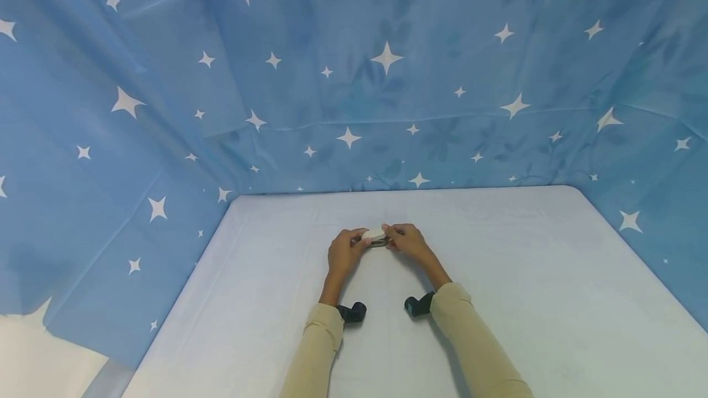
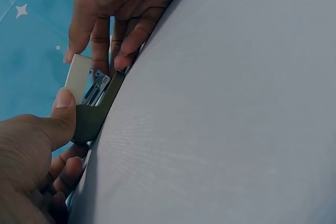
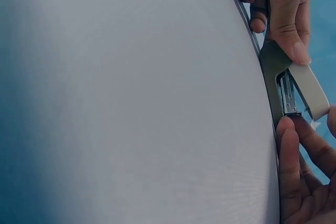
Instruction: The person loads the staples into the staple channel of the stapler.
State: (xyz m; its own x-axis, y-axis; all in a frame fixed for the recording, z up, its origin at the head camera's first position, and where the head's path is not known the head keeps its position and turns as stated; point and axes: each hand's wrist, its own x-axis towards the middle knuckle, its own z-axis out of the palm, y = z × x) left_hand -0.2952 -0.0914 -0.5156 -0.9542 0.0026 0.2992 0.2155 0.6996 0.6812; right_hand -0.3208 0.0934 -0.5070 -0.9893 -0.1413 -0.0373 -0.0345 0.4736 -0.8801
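Observation:
A small stapler (image 1: 374, 235) with a cream top cover (image 2: 79, 77) and a dark green base (image 2: 90, 121) is at the table's far middle. Its cover is raised off the base, baring the metal staple track (image 3: 287, 95). My left hand (image 1: 345, 253) holds the hinge end, thumb (image 2: 64, 100) on the cover and other fingers partly hidden behind the base. At the front end, my right hand (image 1: 408, 241) touches the cover's tip and has fingertips (image 3: 286, 124) against the base's end. The base is low against the tabletop.
A white-covered table (image 1: 553, 275) lies under both hands. Blue star-patterned cloth (image 1: 354, 97) hangs behind it and along the sides. Black wrist cameras (image 1: 354, 312) are strapped by the cuffs of both beige sleeves (image 1: 475, 339).

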